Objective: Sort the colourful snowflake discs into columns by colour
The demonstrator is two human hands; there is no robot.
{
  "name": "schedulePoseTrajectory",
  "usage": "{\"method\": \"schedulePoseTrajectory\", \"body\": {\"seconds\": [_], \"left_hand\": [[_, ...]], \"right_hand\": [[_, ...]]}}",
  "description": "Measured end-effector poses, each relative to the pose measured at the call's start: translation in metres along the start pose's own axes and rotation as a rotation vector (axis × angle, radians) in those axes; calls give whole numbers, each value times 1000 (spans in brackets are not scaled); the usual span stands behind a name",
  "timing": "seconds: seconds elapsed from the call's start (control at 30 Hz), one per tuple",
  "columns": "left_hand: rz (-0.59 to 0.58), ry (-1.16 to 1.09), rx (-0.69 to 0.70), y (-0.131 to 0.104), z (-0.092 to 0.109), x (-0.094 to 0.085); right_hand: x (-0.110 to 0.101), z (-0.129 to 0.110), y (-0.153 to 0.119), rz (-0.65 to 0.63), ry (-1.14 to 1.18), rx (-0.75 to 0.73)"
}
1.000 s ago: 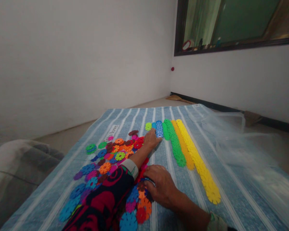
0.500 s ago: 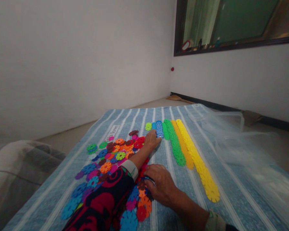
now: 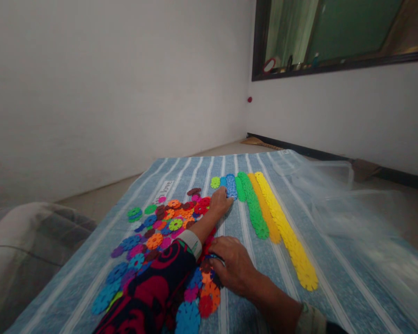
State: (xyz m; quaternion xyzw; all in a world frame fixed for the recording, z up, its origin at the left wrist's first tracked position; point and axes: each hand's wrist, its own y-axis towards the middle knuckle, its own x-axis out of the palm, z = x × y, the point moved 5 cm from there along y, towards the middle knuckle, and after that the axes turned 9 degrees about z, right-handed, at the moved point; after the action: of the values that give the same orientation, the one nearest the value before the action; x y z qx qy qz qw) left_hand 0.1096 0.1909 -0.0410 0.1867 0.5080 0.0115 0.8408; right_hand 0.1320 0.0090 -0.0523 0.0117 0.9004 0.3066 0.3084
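My left hand [image 3: 218, 203] reaches far across the cloth, its fingers pinched on a blue notched plastic disc at the near end of a short blue row [image 3: 231, 183]. Closer in, my right hand [image 3: 232, 263] curls over the right edge of a mixed pile of notched discs [image 3: 176, 224], with dark blue discs partly visible under its fingers. My left forearm covers part of the pile. Overlapping discs form a long yellow row [image 3: 289, 232], an orange-yellow row [image 3: 264, 208] and green row [image 3: 252, 206]. A lime disc [image 3: 215, 182] lies left of the blue ones.
A blue-and-white striped cloth [image 3: 334, 273] covers the table. Clear plastic containers [image 3: 330, 176] stand along the right side. At the left is a pale covered object [image 3: 31, 250] with a dark cord. White walls and a dark-framed window [image 3: 341, 67] lie beyond.
Both hands stay almost in place, the left at the blue row and the right at the pile. The view has shifted very slightly.
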Motion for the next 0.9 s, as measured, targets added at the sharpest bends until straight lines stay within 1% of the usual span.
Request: {"method": "schedulePoseTrajectory", "body": {"seconds": [0.37,0.63,0.7,0.77,0.9], "left_hand": [[-21,-7,-12,-3,3,-5],[-46,-18,4,-6,5,-11],[-44,-26,12,-5,5,-16],[-36,-36,22,-4,2,-26],[-14,-81,77,-8,-14,-56]], "right_hand": [[0,1,-2,13,-13,-23],[0,1,-1,-20,-12,-17],[-1,0,-2,-20,-5,-14],[-2,0,-2,-9,-6,-2],[-1,1,-4,2,-4,-1]]}}
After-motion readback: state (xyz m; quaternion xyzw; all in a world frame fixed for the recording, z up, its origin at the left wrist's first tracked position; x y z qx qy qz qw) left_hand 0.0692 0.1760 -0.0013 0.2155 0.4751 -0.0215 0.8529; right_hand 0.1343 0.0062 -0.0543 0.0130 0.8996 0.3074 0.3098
